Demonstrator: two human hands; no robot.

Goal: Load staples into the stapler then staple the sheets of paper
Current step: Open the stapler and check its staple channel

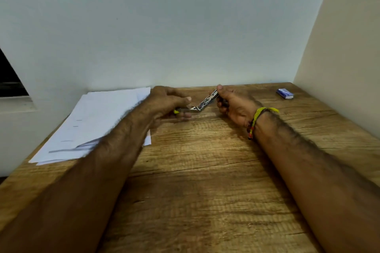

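The left hand (171, 102) and right hand (232, 103) are gripping the stapler (202, 104), hinging it open for loading, right of the paper (98, 121).

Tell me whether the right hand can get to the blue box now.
Probably not yet: the right hand is holding the opened stapler. The path across the table to the blue box looks clear.

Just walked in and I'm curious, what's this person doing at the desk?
A person is holding a small stapler swung open between both hands: the left hand grips the base end, the right hand lifts the metal top. Whether staples are in yet can't be told. A stack of white paper lies on the wooden table to the left, and a small blue box sits far right.
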